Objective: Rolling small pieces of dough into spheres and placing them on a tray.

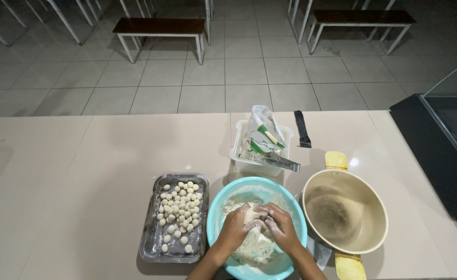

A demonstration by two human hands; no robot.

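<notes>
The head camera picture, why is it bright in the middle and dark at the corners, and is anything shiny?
In the head view, light falls on the table near the hands, while the floor corners and benches fade dark; a small glare spot shines beside the cream bowl; the metal tray glints along its rim; the table edge bends slightly, a wide-lens effect.

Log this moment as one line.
left hand: on dough | right hand: on dough | over teal bowl | tray of dough balls beside
</notes>
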